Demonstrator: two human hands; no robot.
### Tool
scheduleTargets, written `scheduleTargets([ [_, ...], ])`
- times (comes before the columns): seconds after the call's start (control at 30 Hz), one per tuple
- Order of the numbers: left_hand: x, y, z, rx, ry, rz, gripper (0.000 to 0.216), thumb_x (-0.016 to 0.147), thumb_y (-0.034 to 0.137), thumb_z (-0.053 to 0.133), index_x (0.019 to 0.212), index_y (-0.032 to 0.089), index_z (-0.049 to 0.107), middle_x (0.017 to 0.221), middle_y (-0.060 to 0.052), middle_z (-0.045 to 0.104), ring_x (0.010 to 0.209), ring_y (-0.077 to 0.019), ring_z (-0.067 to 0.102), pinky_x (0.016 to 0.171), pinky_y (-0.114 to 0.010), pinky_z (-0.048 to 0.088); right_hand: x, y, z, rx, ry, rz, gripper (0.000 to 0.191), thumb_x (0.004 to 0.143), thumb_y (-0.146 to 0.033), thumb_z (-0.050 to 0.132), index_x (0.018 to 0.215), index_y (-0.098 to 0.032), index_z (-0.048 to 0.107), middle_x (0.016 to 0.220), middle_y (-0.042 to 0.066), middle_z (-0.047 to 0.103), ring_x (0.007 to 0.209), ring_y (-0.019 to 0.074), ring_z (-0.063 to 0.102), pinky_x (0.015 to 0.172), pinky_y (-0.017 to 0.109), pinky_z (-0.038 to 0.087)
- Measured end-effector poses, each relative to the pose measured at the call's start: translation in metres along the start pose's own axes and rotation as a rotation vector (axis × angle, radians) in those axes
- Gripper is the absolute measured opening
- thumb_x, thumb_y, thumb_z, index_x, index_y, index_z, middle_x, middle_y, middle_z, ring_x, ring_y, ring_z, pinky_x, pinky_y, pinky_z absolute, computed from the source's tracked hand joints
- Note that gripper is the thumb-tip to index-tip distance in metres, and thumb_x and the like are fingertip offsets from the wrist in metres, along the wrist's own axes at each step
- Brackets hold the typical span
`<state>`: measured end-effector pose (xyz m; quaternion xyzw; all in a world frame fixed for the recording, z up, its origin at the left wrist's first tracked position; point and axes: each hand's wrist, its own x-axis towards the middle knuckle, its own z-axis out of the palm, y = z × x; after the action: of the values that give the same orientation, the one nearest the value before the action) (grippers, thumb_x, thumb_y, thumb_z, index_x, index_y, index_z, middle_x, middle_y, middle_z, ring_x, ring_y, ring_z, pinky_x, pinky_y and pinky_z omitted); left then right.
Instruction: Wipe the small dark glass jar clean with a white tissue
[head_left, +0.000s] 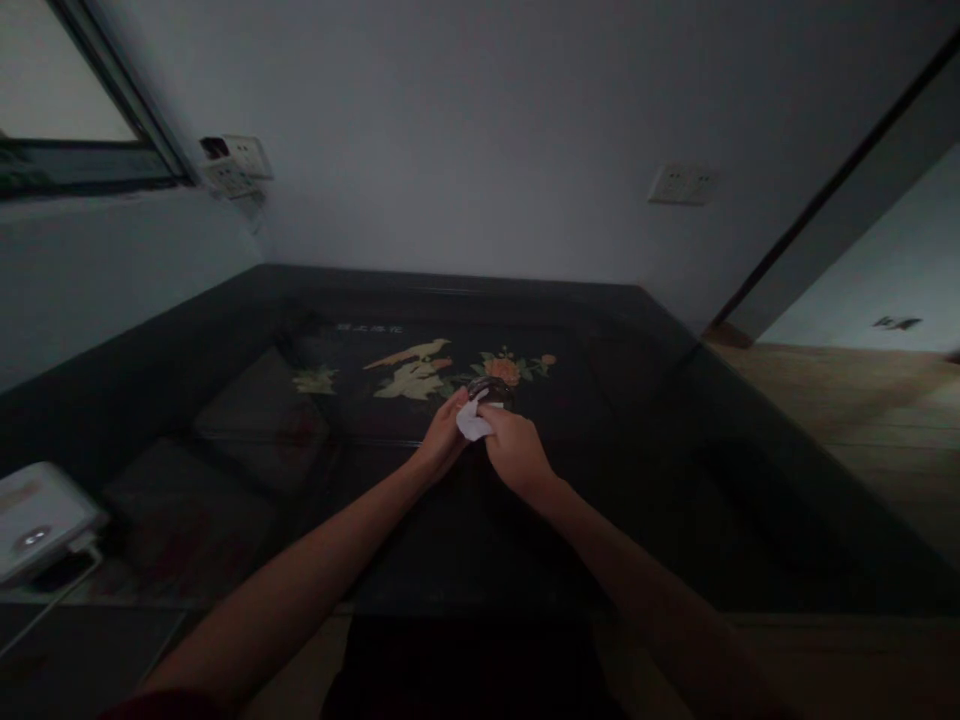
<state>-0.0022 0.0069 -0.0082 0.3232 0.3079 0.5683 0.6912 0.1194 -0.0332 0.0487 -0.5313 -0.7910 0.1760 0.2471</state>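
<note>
A broad, pale grey painted wall rises well beyond my left hand and my right hand. Below them spreads a wide, dark, glossy table, running out to both sides. A light brown floor shows far off to the right of my right hand. A dark-framed window stands far beyond and to the left of my left hand.

Just beyond my fingers, the tabletop bears a picture of golden birds and an orange flower with green leaves. Well to the left of my left hand, and closer to my body, is a white, boxy device with rounded corners, trailing a thin white cable. White wall sockets sit far beyond my right hand; more white sockets are far beyond my left.

Between my hands is a small, dark, shiny, rounded object. My left hand grips its left side; my right hand pinches a crumpled white cloth or tissue against its near side. I cannot tell whether the object touches the tabletop. Small pale characters lie beyond my left hand.
</note>
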Motion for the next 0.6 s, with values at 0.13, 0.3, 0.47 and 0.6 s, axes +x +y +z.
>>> scheduleTargets([
  [0.13,-0.003,0.002,0.005,-0.036,-0.032,0.014,0.030,0.078,0.039,0.072,0.096,0.017,0.065,0.089,-0.002,0.068,0.080,-0.0137,0.062,0.073,-0.025,0.050,0.007,0.008,0.013,0.781,0.168,0.148,0.031,0.076,-0.011,0.045,0.096,-0.016,0.068,0.091,0.005,0.074,0.087,0.0213,0.068,0.079,0.030,0.050],
  [0.3,-0.005,0.005,0.013,-0.100,-0.051,0.066,0.032,0.079,0.039,0.072,0.100,0.017,0.066,0.098,-0.005,0.070,0.090,-0.0167,0.063,0.084,-0.027,0.049,0.014,0.010,0.026,1.350,0.318,0.274,0.022,0.070,-0.018,0.056,0.089,-0.016,0.067,0.076,0.003,0.072,0.074,0.0198,0.067,0.073,0.030,0.051],
  [0.47,-0.004,0.003,0.008,-0.093,-0.038,0.044,0.026,0.080,0.035,0.070,0.097,0.017,0.066,0.089,-0.002,0.070,0.081,-0.0135,0.063,0.077,-0.024,0.050,0.009,0.007,0.015,0.818,0.205,0.131,0.029,0.074,-0.012,0.048,0.094,-0.016,0.069,0.089,0.005,0.074,0.083,0.0206,0.067,0.078,0.031,0.050],
  [0.6,0.000,0.000,0.003,-0.078,0.023,0.004,0.024,0.081,0.034,0.070,0.095,0.015,0.067,0.085,-0.002,0.070,0.075,-0.0120,0.063,0.072,-0.023,0.050,0.002,-0.001,-0.001,0.089,0.043,0.003,0.037,0.078,-0.006,0.046,0.107,-0.017,0.067,0.106,0.009,0.073,0.098,0.0235,0.066,0.086,0.032,0.047],
])
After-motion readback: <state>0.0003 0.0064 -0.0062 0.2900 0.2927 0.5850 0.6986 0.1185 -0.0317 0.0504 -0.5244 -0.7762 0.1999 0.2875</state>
